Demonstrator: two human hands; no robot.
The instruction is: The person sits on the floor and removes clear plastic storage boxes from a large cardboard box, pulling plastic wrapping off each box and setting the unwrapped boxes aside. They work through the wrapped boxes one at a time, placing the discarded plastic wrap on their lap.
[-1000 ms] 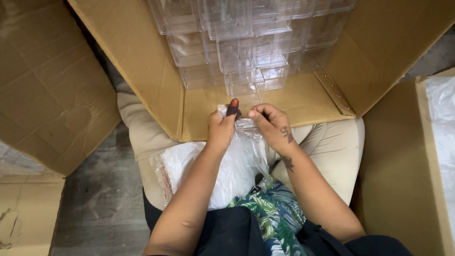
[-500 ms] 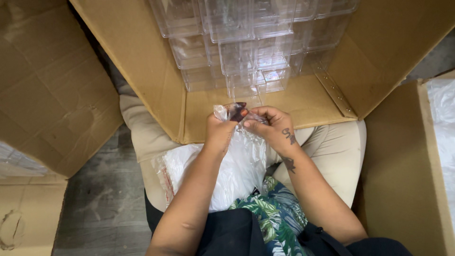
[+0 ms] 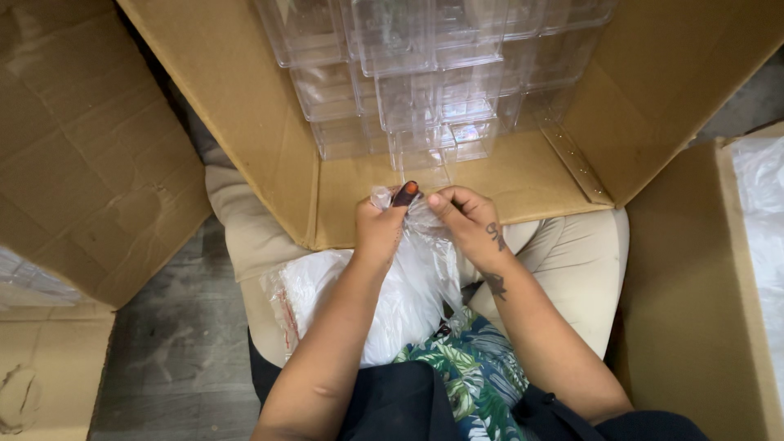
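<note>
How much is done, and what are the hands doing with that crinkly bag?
Done: many clear plastic boxes sit stacked in the open cardboard box. In hand: the left hand and right hand pinch the top of a clear plastic bag, with a small dark item at the fingers. Left: a pile of white bags lies on the lap.

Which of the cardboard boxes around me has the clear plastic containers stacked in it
The open cardboard box straight ahead, its flap over your lap, just beyond your hands. It alone holds the stacked clear containers; the box on the right shows only white plastic, and the cardboard on the left shows none.
</note>
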